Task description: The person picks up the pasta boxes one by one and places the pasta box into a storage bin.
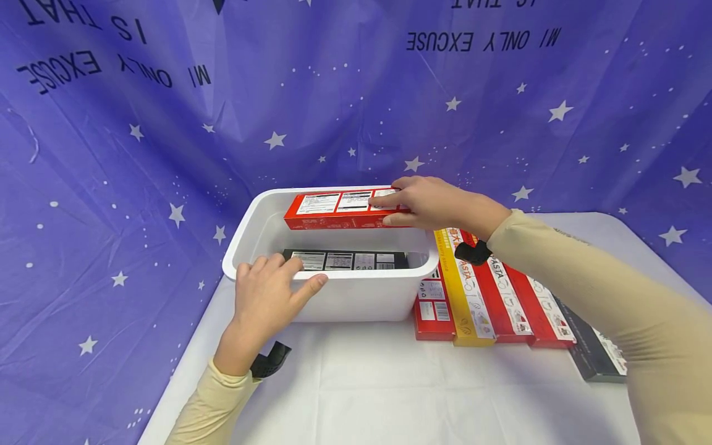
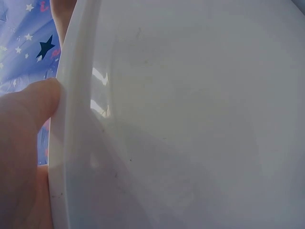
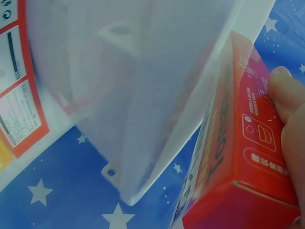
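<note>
A white plastic bin (image 1: 361,300) stands on the table, and a black box (image 1: 364,261) with a white printed label lies inside, along the near wall. At the bin's near left rim, my left hand (image 1: 267,296) grips the edge, fingers over the inner side and thumb lying along the rim. My right hand (image 1: 428,201) holds a red pasta box (image 1: 334,221) by its right end, level across the bin's opening close to the far wall. Lettering and small drawings show on the red box's side in the right wrist view; the fingers behind it are mostly hidden there.
Right of the bin lie a red box (image 1: 434,321), a yellow box (image 1: 467,296), two more red pasta boxes (image 1: 508,309) and a black box (image 1: 595,358), side by side. A purple star-printed curtain (image 1: 311,93) hangs behind the white-covered table (image 1: 389,383).
</note>
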`<state>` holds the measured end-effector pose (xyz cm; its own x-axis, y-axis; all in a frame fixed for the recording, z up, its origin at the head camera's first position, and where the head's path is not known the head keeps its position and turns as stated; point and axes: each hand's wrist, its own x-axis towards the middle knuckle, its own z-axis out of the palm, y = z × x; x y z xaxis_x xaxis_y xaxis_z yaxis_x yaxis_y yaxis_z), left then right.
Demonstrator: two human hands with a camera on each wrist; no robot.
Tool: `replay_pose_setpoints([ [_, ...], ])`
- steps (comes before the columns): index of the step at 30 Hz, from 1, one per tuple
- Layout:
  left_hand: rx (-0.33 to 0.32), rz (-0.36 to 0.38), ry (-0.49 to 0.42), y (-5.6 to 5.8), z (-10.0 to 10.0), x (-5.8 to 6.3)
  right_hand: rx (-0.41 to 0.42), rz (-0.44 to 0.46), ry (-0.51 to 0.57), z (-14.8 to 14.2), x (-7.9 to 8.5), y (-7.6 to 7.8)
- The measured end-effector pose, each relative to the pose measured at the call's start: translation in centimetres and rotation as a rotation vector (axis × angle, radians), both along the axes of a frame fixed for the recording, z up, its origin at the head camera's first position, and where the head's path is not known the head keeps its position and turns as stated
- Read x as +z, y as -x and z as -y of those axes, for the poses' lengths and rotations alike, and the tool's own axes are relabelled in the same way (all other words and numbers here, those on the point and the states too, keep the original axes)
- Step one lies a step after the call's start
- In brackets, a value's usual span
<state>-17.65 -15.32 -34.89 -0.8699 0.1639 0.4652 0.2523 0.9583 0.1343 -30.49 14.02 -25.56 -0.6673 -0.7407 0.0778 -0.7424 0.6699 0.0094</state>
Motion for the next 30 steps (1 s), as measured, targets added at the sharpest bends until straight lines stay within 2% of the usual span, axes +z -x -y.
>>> replay_pose_setpoints([
  [6, 0.002, 0.012, -0.003, 0.0, -0.1, 0.1, -0.014, 0.035, -0.017, 1.3, 0.2, 0.1],
  [22, 0.007, 0.022, -0.014, -0.1, 0.1, 0.3, 0.027, 0.0, -0.065, 3.5, 0.7, 0.7],
  [30, -0.001, 0.019, -0.012, -0.1, -0.1, 0.1, 0.0, 0.041, -0.096, 4.6, 0.7, 0.8],
])
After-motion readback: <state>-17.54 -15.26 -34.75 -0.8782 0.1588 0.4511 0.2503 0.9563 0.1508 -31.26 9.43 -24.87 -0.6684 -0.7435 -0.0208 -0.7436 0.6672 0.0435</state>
